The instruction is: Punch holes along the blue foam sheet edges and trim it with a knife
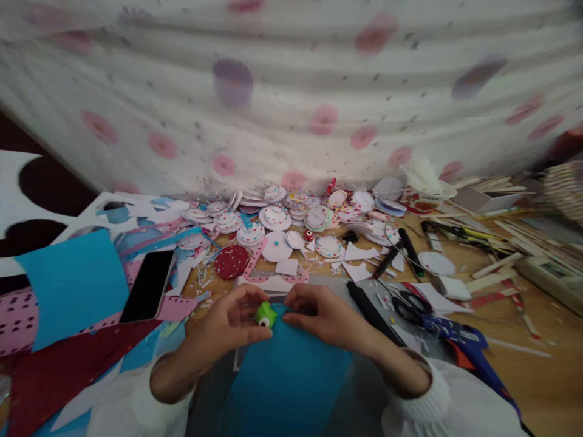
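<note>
In my left hand point(237, 318) is a small bright-green object point(265, 315) with a round white-and-black spot like an eye, held between thumb and fingers; its exact kind is unclear. The top edge of a blue sheet point(291, 376) lies right beside it, touching or nearly so. My right hand point(321, 312) pinches that same edge a little to the right, thumb and fingertips together. The sheet hangs down toward me, over a grey surface. Just ahead of my hands lie a pink dotted strip point(254, 258) and a small white paper square point(287, 267).
Several decorated white paper discs point(274, 217) are heaped along the curtain point(291, 91). A phone point(149, 285) and another blue sheet point(75, 285) lie left. Scissors point(412, 305), a blue glue gun point(455, 340), a black stick-like tool point(371, 309) and wooden strips point(496, 273) lie right.
</note>
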The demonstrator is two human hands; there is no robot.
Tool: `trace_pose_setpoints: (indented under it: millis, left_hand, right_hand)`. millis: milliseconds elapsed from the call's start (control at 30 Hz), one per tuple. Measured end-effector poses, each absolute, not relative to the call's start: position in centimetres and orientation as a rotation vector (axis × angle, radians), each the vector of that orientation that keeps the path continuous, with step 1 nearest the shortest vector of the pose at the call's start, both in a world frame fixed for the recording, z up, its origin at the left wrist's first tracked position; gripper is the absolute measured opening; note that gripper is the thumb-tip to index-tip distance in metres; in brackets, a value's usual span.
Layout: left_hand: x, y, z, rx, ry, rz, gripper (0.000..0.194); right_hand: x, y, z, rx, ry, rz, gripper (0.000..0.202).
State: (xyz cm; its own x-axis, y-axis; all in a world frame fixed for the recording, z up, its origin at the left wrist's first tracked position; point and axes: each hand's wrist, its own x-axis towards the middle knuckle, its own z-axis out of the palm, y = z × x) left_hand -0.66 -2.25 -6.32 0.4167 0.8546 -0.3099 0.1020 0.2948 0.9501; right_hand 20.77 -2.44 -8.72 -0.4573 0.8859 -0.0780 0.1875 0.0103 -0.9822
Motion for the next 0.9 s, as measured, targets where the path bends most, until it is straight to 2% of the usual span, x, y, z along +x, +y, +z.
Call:
trace_pose_setpoints:
  millis: [133,600,900]
  left_hand:
    - [-0.47,-2.29,-6.47,1.118,1.077,0.606,0.051]
    - [-0.51,-2.16,-6.31,1.231,1.125,0.486,0.045]
    - [-0.69,-2.37,-7.13,1.240,1.059,0.491,0.048]
  right_hand:
    - [20.53,-2.44,-8.66,-1.122,-1.699,1.474,0.008]
    - [20.37,-2.67,-8.56,-1.101,-1.773,1.437,0.007]
    - [20.14,-2.70,-8.89,-1.142,-1.881,1.229,0.014]
